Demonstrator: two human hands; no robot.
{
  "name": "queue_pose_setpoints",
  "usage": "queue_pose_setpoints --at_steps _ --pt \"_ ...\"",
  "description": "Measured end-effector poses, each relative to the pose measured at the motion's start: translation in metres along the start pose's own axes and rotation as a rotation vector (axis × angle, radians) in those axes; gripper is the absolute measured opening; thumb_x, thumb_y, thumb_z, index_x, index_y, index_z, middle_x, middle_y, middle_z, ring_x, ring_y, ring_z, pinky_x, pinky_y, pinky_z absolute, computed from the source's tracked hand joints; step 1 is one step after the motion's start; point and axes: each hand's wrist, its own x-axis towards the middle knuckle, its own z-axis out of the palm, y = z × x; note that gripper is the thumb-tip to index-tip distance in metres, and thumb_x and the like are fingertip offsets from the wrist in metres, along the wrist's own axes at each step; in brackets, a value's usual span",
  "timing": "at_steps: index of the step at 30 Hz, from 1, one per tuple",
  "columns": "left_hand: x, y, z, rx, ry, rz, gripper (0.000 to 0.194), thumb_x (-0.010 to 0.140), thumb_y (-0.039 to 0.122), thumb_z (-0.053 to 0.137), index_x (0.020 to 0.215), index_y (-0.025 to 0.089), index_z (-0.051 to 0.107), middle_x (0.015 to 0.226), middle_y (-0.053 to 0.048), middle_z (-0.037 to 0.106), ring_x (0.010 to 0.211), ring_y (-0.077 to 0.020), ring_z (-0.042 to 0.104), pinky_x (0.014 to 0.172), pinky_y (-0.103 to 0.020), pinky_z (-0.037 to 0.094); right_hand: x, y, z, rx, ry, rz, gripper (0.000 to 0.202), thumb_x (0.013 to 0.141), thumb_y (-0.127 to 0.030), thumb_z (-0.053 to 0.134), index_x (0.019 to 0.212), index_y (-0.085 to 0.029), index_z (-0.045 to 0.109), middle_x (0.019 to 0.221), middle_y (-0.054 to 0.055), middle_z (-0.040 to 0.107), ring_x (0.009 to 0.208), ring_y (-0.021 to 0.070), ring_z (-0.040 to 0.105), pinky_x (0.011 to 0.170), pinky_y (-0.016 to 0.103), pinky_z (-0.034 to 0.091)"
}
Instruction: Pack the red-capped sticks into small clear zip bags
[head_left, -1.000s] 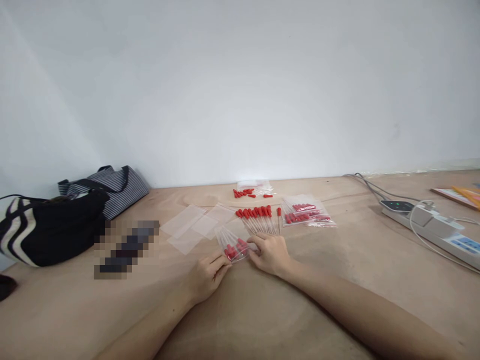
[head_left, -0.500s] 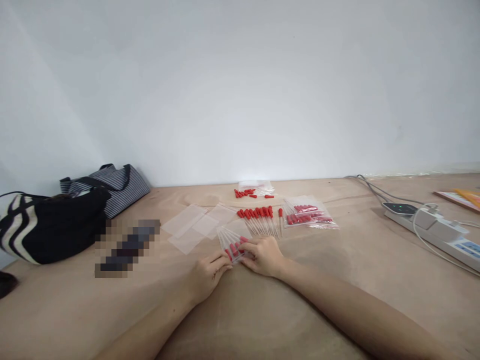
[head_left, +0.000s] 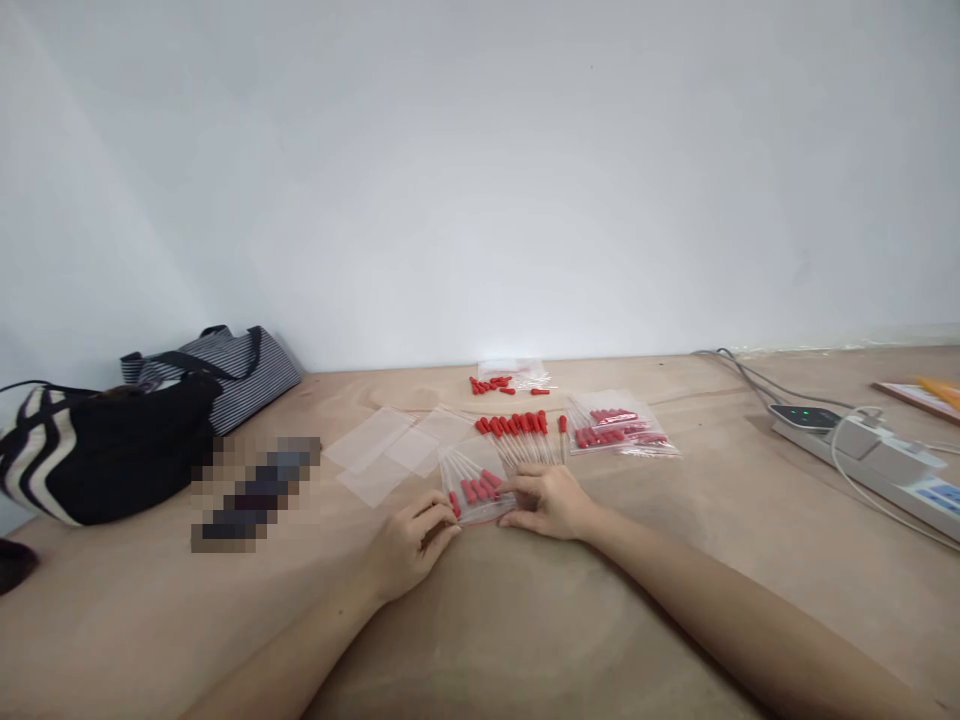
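Observation:
A clear zip bag (head_left: 481, 513) lies in front of me, holding several glass droppers (head_left: 471, 491) with red rubber bulbs that point towards me. At its left near corner, my left hand (head_left: 412, 540) has curled fingers and thumb around the edge. The right near corner is between the thumb and fingers of my right hand (head_left: 551, 503). A reddish zip line runs along the near edge between both hands. Just behind are loose droppers (head_left: 517, 425) in a row, a single dropper (head_left: 562, 426) at their right, partly hidden by my right hand.
Flat clear bags (head_left: 371, 440) lie left of the filled one. Bagged droppers (head_left: 611, 430) are stacked at the right. Loose red bulbs (head_left: 491, 384) and thin glass tubes (head_left: 532, 378) lie near the wall. Bags (head_left: 112, 450) stand left; a power strip (head_left: 885, 470) sits right.
My right hand has slid right along the bag's near edge, uncovering more of the red bulbs. My left hand has shifted slightly left. The bag now lies more spread out.

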Motion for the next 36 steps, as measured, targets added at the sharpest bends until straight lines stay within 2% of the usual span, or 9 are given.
queue_pose_setpoints --at_steps 3,7,12,17,20,23,26,33,36 --pt "0.0 -0.005 0.0 0.03 0.015 0.033 0.011 0.082 0.018 0.046 0.082 0.017 0.057 0.082 -0.004 0.058 0.073 -0.0135 0.057 0.066 -0.023 0.046 -0.008 0.007 -0.004 0.007 0.012 0.002 0.03 0.073 -0.043 0.056 0.094 -0.023 0.063 0.077 0.002 0.06 0.066 0.0114 0.055 0.055 0.021 0.037" --pt "0.0 -0.009 0.001 0.079 0.048 0.089 0.02 0.086 0.018 0.038 0.081 0.018 0.058 0.078 -0.003 0.06 0.069 -0.0121 0.058 0.063 -0.021 0.046 -0.008 0.007 0.002 0.031 -0.011 -0.068 0.02 0.079 -0.033 0.05 0.087 -0.023 0.066 0.079 0.001 0.061 0.07 0.0103 0.056 0.059 0.02 0.038" --pt "0.0 -0.007 0.0 0.169 0.007 0.018 0.023 0.087 0.02 0.035 0.073 0.018 0.052 0.068 -0.002 0.059 0.061 -0.0139 0.057 0.056 -0.023 0.045 -0.006 0.004 0.007 0.025 0.013 -0.064 0.02 0.08 -0.032 0.049 0.087 -0.023 0.066 0.077 0.001 0.061 0.07 0.0106 0.056 0.059 0.02 0.038" --pt "0.001 -0.009 0.0 0.05 -0.003 -0.023 0.018 0.087 0.016 0.034 0.078 0.019 0.049 0.096 -0.006 0.062 0.087 -0.016 0.058 0.072 -0.027 0.047 -0.008 0.004 0.007 -0.007 0.015 -0.053 0.021 0.08 -0.033 0.049 0.087 -0.022 0.065 0.076 0.001 0.061 0.068 0.0112 0.056 0.058 0.021 0.038" --pt "0.002 -0.009 -0.002 0.064 0.018 -0.014 0.014 0.085 0.018 0.039 0.083 0.019 0.053 0.101 -0.006 0.059 0.095 -0.0178 0.054 0.08 -0.031 0.044 -0.008 0.004 0.006 -0.017 0.01 -0.049 0.02 0.079 -0.033 0.049 0.088 -0.023 0.064 0.076 0.001 0.061 0.068 0.0111 0.056 0.058 0.021 0.038" --pt "0.003 -0.007 -0.003 0.111 0.042 -0.003 0.013 0.083 0.022 0.044 0.082 0.018 0.056 0.088 -0.006 0.058 0.082 -0.0169 0.056 0.073 -0.029 0.046 -0.006 0.001 0.004 -0.01 0.012 -0.069 0.021 0.078 -0.034 0.051 0.09 -0.023 0.063 0.077 0.002 0.06 0.07 0.0116 0.055 0.059 0.021 0.038" --pt "0.002 -0.007 -0.003 0.117 0.021 0.036 0.02 0.085 0.023 0.043 0.074 0.017 0.059 0.075 -0.003 0.058 0.068 -0.0135 0.056 0.063 -0.024 0.046 -0.004 -0.004 0.005 -0.001 0.005 -0.128 0.019 0.078 -0.032 0.05 0.09 -0.023 0.063 0.077 0.002 0.058 0.071 0.0117 0.053 0.06 0.021 0.037" --pt "-0.004 -0.016 0.002 0.148 0.013 0.09 0.028 0.089 0.024 0.037 0.084 0.019 0.064 0.067 -0.001 0.062 0.058 -0.0111 0.057 0.054 -0.019 0.044 0.002 -0.015 0.011 -0.121 -0.013 -0.17 0.026 0.079 -0.035 0.047 0.099 -0.027 0.061 0.076 0.002 0.051 0.07 0.0132 0.046 0.057 0.023 0.033" --pt "-0.003 -0.014 0.001 0.148 0.036 0.092 0.028 0.089 0.024 0.037 0.082 0.02 0.064 0.069 -0.001 0.062 0.062 -0.0118 0.058 0.057 -0.02 0.045 0.005 -0.018 0.011 -0.188 -0.026 -0.169 0.028 0.079 -0.04 0.048 0.1 -0.027 0.061 0.078 0.004 0.049 0.072 0.015 0.044 0.06 0.025 0.033"
